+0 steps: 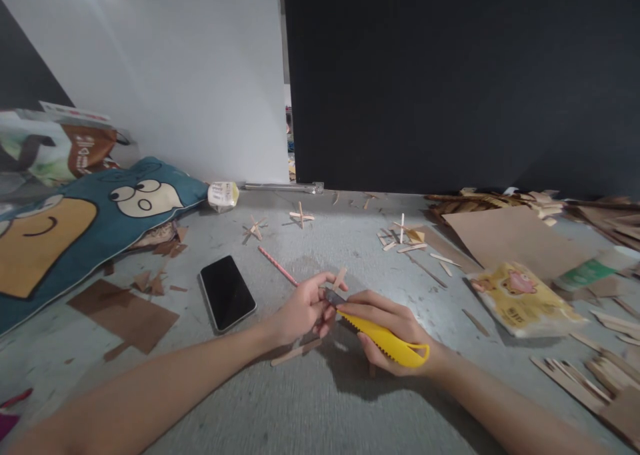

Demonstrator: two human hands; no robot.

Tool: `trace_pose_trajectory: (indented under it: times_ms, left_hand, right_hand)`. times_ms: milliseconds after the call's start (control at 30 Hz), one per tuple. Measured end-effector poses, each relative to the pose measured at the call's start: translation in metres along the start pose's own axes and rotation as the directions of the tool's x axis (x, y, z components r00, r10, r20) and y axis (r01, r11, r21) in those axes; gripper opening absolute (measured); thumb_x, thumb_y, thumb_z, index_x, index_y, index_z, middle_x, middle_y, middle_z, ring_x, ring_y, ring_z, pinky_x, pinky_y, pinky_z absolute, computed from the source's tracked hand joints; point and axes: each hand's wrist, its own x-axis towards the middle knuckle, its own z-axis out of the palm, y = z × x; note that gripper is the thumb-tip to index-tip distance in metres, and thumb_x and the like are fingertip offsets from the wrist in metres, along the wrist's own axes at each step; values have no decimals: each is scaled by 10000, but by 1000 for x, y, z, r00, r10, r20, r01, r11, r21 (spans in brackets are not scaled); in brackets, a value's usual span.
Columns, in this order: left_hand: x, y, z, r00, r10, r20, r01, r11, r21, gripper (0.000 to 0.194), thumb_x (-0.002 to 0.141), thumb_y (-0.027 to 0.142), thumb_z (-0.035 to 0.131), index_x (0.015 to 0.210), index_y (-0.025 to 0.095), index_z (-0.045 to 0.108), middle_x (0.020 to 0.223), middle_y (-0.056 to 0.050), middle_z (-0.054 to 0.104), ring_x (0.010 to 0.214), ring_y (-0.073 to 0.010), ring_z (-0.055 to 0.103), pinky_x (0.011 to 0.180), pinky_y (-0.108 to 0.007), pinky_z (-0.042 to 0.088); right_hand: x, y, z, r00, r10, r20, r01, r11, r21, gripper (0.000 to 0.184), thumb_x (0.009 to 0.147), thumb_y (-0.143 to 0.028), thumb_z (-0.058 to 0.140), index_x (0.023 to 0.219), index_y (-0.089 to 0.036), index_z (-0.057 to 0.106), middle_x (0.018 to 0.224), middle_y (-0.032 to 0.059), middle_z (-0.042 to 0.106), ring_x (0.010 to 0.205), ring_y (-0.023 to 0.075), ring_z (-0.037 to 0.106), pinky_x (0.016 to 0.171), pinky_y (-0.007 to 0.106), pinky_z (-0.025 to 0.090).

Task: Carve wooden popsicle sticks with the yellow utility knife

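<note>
My right hand [393,325] is closed round a yellow utility knife [385,340], its blade out and pointing up to the left. The blade meets a short wooden craft stick [340,278] pinched in the fingers of my left hand [307,308]. Part of that stick is hidden by the fingers. Under my left hand another craft stick [296,352] lies on the table. A pink patterned pencil-like rod [277,266] reaches out behind the left hand, and a black-screened phone [227,293] lies to its left.
Small crossed-stick pieces [301,216] stand toward the back. Brown cardboard [123,315] and a blue cartoon pillow [100,222] are at left. A yellow tissue pack [523,300], a large cardboard sheet [515,238] and loose sticks [575,383] lie at right. A dark panel [460,82] rises behind.
</note>
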Motion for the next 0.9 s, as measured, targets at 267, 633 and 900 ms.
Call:
trace_pose_trajectory:
  times_ms: [267, 633, 900]
  left_hand:
    - [0, 2, 1, 999, -32, -43, 31, 999, -34, 288, 870, 201, 624, 1133, 220, 508, 584, 128, 478, 340, -59, 437, 366, -152, 327]
    - [0, 0, 5, 994, -12, -109, 17, 999, 45, 211, 917, 272, 624, 1065, 238, 477, 584, 119, 489, 358, -44, 362, 394, -144, 300]
    - [2, 4, 3, 995, 3, -96, 3, 998, 66, 185, 902, 241, 601, 1053, 227, 496, 534, 121, 440, 390, -62, 323, 416, -160, 270]
  right_hand:
    - [-1, 0, 1, 999, 32, -21, -32, 999, 15, 479, 912, -116, 559, 1377, -217, 612, 1111, 113, 686, 911, 203, 735, 759, 314, 646]
    - [-1, 3, 3, 998, 56, 5, -56, 998, 6, 445, 937, -139, 540, 1371, -226, 594, 1133, 114, 691, 932, 199, 728, 787, 327, 645]
    - [-2, 3, 2, 999, 45, -7, -45, 999, -20, 433, 922, -124, 556, 1343, -208, 611, 1122, 114, 681, 915, 185, 728, 787, 306, 650]
